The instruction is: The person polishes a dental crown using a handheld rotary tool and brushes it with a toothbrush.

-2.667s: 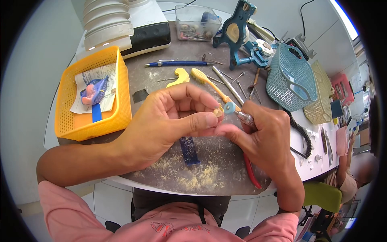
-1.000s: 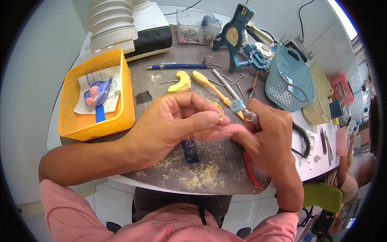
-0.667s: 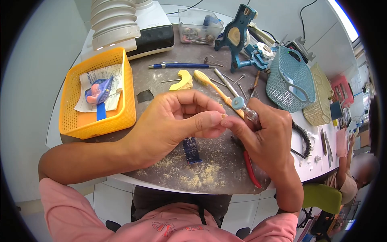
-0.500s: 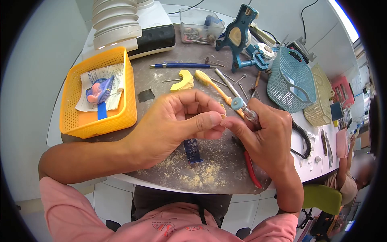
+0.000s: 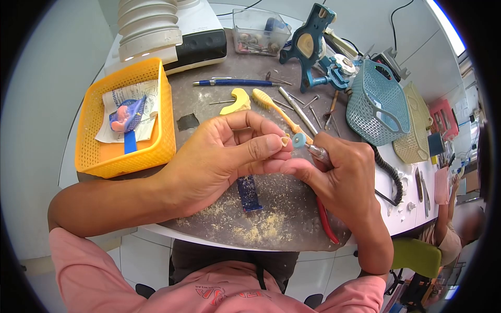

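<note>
My left hand pinches a small yellowish piece, like a dental crown, between thumb and fingertips. My right hand is wrapped round a metal rotary handpiece tipped with a pale blue grinding wheel. The wheel sits just right of the crown; whether they touch I cannot tell. My right thumb rests against the left fingertips. Beyond the hands lie a yellow dental cast, a yellow toothbrush and a silver instrument. Below them, a dark blue strip lies among yellowish shavings.
A yellow basket with a paper slip and bagged pink piece stands left. Behind are a suction hose, a clear box and a teal articulator. Blue basket and red-handled tool are right. Another person sits far right.
The grinding wheel has moved down and left, closer to the crown, and now faces it. My left hand has turned slightly, so the crown shows more clearly.
</note>
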The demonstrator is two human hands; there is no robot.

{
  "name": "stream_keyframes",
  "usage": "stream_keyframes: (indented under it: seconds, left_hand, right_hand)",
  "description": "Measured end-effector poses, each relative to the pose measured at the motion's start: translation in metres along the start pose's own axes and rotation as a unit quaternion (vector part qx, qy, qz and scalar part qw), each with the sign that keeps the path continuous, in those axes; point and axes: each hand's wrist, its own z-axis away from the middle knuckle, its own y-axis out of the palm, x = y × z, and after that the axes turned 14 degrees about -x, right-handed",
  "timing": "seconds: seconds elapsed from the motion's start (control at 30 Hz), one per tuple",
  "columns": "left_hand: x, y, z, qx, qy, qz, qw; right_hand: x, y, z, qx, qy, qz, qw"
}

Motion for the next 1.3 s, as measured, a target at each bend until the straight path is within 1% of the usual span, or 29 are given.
stream_keyframes:
  seconds: [0.3,0.43,0.67,0.73,0.83,1.27,1.3]
  left_hand:
    - [-0.002,0.001,0.0013,0.0,-0.008,-0.002,1.0]
    - [-0.0036,0.0025,0.0024,0.015,-0.013,0.001,1.0]
    - [-0.0028,0.0016,0.0014,0.01,-0.011,0.001,1.0]
    - [-0.0038,0.0028,0.0027,0.015,-0.011,0.001,1.0]
    - [-0.004,0.003,0.0024,0.014,-0.013,-0.003,1.0]
    - [-0.0062,0.0031,0.0019,0.019,-0.022,-0.014,0.999]
    - [-0.0064,0.0029,0.0018,0.02,-0.022,-0.014,0.999]
  right_hand:
    - [0.0002,0.0005,-0.0002,0.01,0.007,0.003,1.0]
    - [0.0023,-0.0011,-0.0012,0.014,0.011,0.004,1.0]
    - [0.0001,0.0014,0.0005,0.0,0.004,0.005,1.0]
    - [0.0024,0.0006,0.0005,0.0,0.033,-0.008,0.999]
    - [0.0053,-0.0016,-0.0008,-0.009,0.044,-0.012,0.999]
    - [0.0034,0.0001,0.0001,-0.001,0.031,-0.016,0.999]
    - [0.0026,0.0003,-0.0002,-0.002,0.011,-0.015,1.0]
